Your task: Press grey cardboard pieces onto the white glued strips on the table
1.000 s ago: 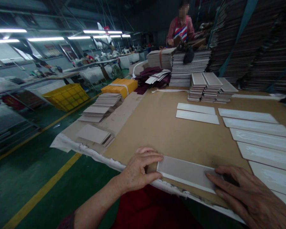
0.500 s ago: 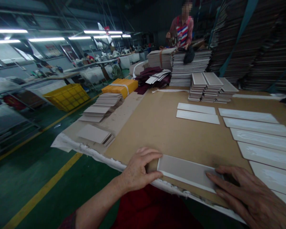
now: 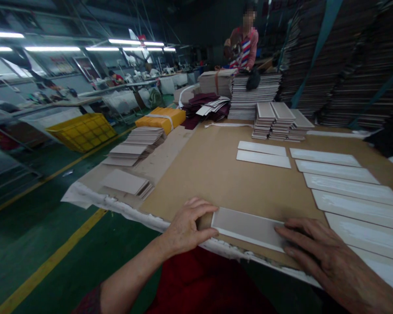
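A long grey board strip (image 3: 247, 226) lies flat near the front edge of the brown paper-covered table (image 3: 216, 174). My left hand (image 3: 186, 226) is curled round its left end, thumb below and fingers above. My right hand (image 3: 317, 253) rests on its right end with the fingers spread and pressing down. Several more grey strips (image 3: 343, 183) lie in a row to the right, and two strips (image 3: 263, 154) lie side by side further back.
Short stacks of boards (image 3: 278, 120) stand at the back, with taller piles (image 3: 252, 91) behind them. More board piles (image 3: 137, 146) and a yellow parcel (image 3: 160, 118) sit at the left edge. A person (image 3: 244, 41) works at the far end. Beside a green floor stands a yellow crate (image 3: 81, 131).
Both hands stay on the same strip. The view has shifted slightly, and the person at the far end has turned and moved a little left.
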{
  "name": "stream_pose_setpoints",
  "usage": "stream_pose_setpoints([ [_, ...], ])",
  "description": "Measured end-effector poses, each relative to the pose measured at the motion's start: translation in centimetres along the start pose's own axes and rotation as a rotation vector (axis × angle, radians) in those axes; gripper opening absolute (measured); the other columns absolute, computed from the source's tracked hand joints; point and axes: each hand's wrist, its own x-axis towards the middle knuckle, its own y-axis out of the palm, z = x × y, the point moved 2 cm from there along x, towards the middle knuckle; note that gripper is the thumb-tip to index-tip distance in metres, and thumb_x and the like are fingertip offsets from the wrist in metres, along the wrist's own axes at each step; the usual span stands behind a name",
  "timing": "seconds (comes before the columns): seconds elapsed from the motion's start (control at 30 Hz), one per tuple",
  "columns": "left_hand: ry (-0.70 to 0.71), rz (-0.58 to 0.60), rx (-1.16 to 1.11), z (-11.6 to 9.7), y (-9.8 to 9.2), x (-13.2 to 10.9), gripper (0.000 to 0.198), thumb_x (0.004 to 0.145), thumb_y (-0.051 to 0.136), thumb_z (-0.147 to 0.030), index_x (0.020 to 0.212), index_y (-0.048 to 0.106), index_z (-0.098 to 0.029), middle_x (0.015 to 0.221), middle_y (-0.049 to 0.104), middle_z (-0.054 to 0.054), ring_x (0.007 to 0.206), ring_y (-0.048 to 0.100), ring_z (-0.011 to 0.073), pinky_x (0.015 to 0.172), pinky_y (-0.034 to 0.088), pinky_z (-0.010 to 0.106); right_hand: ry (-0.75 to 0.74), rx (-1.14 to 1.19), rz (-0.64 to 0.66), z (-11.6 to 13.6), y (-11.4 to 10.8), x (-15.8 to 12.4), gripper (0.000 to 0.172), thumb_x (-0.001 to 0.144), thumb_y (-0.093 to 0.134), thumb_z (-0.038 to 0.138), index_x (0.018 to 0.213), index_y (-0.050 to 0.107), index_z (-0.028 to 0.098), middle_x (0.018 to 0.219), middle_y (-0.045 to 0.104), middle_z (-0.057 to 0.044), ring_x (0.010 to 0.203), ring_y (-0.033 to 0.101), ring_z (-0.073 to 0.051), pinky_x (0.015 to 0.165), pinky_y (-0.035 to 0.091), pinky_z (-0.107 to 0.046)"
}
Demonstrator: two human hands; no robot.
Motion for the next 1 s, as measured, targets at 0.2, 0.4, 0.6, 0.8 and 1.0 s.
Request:
stream_pose_setpoints([
  [0.2, -0.029, 0.03, -0.012, -0.2, -0.2, 0.4, 0.041, 0.076, 0.079, -0.022, 0.115, 0.066, -0.023, 0.106, 0.068, 0.004, 0.101, 0.058, 0.024, 0.092, 0.045, 0.042, 0.04, 0.026, 0.068, 0.4, -0.3, 0.1, 0.032, 0.101, 0.05, 0.04, 0.126, 0.065, 0.031, 0.12, 0.061, -0.006, 0.108, 0.059, -0.024, 0.09, 0.056, -0.041],
  [0.4, -0.087, 0.095, 0.015, -0.7, -0.4, 1.3, 0.051, 0.071, 0.084, -0.021, 0.117, 0.063, -0.021, 0.108, 0.066, 0.004, 0.105, 0.057, 0.0249, 0.094, 0.046, 0.043, 0.002, 0.004, 0.02, 0.4, -0.3, 0.3, 0.034, 0.102, 0.046, 0.045, 0.122, 0.068, 0.027, 0.115, 0.062, -0.008, 0.103, 0.06, -0.025, 0.084, 0.057, -0.04],
  [0.6, -0.237, 0.064, -0.006, -0.8, -0.1, 1.3, 0.059, 0.067, 0.082, -0.013, 0.121, 0.061, -0.019, 0.108, 0.062, 0.005, 0.1, 0.06, 0.0234, 0.092, 0.049, 0.04, -0.014, -0.003, -0.03, 0.6, -0.1, 0.5, 0.039, 0.103, 0.041, 0.047, 0.118, 0.071, 0.026, 0.112, 0.063, -0.009, 0.1, 0.061, -0.025, 0.082, 0.056, -0.039],
  [0.8, -0.267, 0.135, -0.032, -1.4, -0.5, 1.8, 0.06, 0.067, 0.081, -0.016, 0.123, 0.06, -0.019, 0.112, 0.059, 0.005, 0.104, 0.058, 0.0232, 0.093, 0.048, 0.038, -0.005, -0.001, -0.048, 0.3, 0.4, 0.2, 0.039, 0.102, 0.043, 0.049, 0.117, 0.072, 0.027, 0.111, 0.064, -0.009, 0.099, 0.062, -0.024, 0.08, 0.056, -0.037],
  [1.0, -0.253, 0.192, -0.045, -1.4, -0.8, 2.4, 0.057, 0.067, 0.082, -0.016, 0.12, 0.062, -0.021, 0.112, 0.061, 0.004, 0.105, 0.057, 0.0223, 0.093, 0.046, 0.036, -0.016, -0.008, -0.044, 0.2, 0.5, 0.1, 0.039, 0.103, 0.043, 0.047, 0.118, 0.071, 0.026, 0.113, 0.064, -0.009, 0.1, 0.062, -0.025, 0.081, 0.056, -0.038],
])
